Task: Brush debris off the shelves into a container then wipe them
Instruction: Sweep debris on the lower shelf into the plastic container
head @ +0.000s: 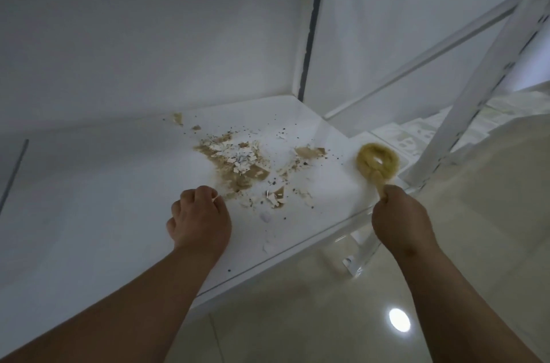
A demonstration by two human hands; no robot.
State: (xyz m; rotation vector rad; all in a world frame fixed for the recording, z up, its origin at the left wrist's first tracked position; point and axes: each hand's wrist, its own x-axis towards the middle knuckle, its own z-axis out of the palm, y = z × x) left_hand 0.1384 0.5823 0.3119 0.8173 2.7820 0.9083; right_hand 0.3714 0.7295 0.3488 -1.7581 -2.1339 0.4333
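Both hands are engaged at the white shelf (104, 228); brushing is barely begun.

A round yellow brush (377, 160) is gripped by its handle in the right hand (400, 218), near the shelf's right front corner. The left hand (200, 218) is curled, a small pale scrap apparently pinched at its fingertips. Debris (241, 163) remains scattered mid-shelf. No container is visible; wiping is judged outstanding.
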